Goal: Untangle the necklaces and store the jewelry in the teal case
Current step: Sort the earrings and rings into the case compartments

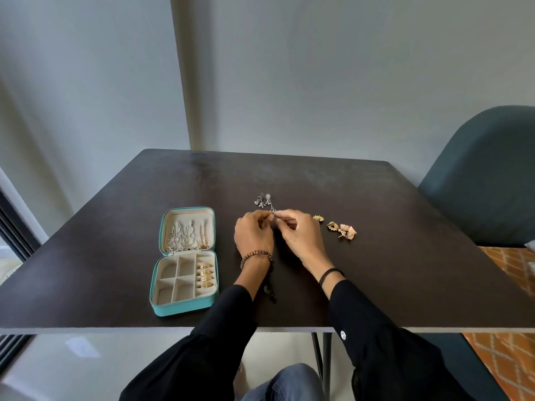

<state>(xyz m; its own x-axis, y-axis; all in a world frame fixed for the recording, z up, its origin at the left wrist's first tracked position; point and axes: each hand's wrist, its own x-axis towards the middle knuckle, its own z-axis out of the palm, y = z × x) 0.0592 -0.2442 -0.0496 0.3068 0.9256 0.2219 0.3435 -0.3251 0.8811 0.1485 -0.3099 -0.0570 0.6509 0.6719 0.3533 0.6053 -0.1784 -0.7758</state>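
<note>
The teal case (162, 309) lies open on the left of the dark table (376, 270). Silver chains (181, 237) hang in its lid, and three gold rings (206, 274) sit in its right column. My left hand (254, 234) and my right hand (299, 235) meet at the table's middle, both pinching a small silver earring (273, 211) between the fingertips. Just beyond them lie more silver earrings (263, 199). To the right of my right hand lie gold earrings (341, 228) and a gold stud (318, 218).
A dark teal chair (486, 175) stands at the table's right side. An orange patterned rug (509, 273) covers the floor to the right. The wall rises behind the table's far edge. The case's other compartments hold nothing.
</note>
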